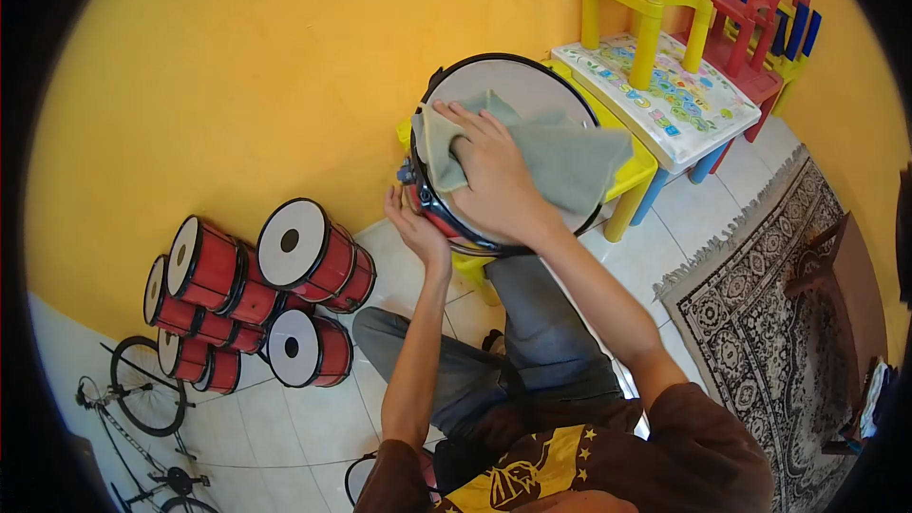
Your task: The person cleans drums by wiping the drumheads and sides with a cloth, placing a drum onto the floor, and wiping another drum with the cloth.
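A drum [513, 78] with a white head, black rim and red shell sits on a yellow plastic table [638, 171] in front of me. My right hand [489, 171] presses a grey-green cloth [575, 161] against the drumhead, with part of it bunched under the fingers and thumb. The rest of the cloth spreads to the right across the head. At the drum's left side, my left hand [418, 233] holds the shell just below the rim, near the metal fittings; its grip is partly hidden.
Several red drums [302, 347] are stacked at the left by a bicycle [147, 389]. At the right are a small printed table [693, 119] with a yellow chair [646, 0] on it, red chairs [750, 24], a patterned rug [736, 323] and brown furniture [841, 294]. A yellow wall stands behind.
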Motion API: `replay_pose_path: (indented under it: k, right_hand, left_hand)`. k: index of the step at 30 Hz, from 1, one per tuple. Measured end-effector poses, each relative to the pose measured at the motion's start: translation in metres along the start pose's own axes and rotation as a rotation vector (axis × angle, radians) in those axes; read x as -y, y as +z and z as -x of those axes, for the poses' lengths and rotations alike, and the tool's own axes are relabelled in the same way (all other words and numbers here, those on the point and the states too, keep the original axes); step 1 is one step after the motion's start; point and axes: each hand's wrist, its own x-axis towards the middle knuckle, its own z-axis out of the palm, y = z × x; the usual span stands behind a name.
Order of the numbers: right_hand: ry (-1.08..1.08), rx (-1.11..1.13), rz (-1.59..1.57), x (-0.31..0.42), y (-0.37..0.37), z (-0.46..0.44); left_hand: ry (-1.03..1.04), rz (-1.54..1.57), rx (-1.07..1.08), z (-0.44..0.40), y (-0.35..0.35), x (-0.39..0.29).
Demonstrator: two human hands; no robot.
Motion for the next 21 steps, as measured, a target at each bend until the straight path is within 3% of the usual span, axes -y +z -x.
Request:
replay_pose_path:
  k: [1, 3, 5, 6, 9, 12, 15, 18, 21]
  right_hand:
    - [0.046, 0.164, -0.004, -0.007, 0.006, -0.005]
    - [0.13, 0.492, -0.012, -0.019, 0.025, -0.01]
    - [0.063, 0.471, 0.036, -0.031, 0.048, -0.008]
    - [0.031, 0.46, 0.06, -0.034, 0.057, -0.005]
    - [-0.058, 0.402, 0.124, -0.041, 0.062, -0.001]
    - [-0.093, 0.441, 0.153, -0.046, 0.064, -0.002]
    - [-0.19, 0.559, 0.123, -0.069, 0.056, -0.018]
    - [0.159, 0.711, 0.074, -0.092, 0.045, -0.053]
    - [0.129, 0.568, 0.262, -0.108, 0.065, -0.06]
  left_hand:
    - [0.062, -0.071, 0.012, 0.011, 0.005, -0.014]
    - [-0.071, 0.294, 0.091, 0.014, 0.015, -0.008]
    - [-0.149, 0.566, 0.081, 0.011, 0.026, 0.028]
    - [-0.156, 0.609, 0.001, 0.021, 0.034, -0.008]
    - [-0.116, 0.38, 0.024, 0.015, 0.03, -0.003]
    - [-0.117, 0.347, 0.026, 0.017, 0.028, -0.008]
    - [-0.052, -0.022, -0.024, 0.013, 0.025, 0.002]
    - [-0.012, 0.0, -0.044, 0.016, 0.028, 0.002]
    - [0.062, -0.059, -0.053, 0.011, 0.023, 0.003]
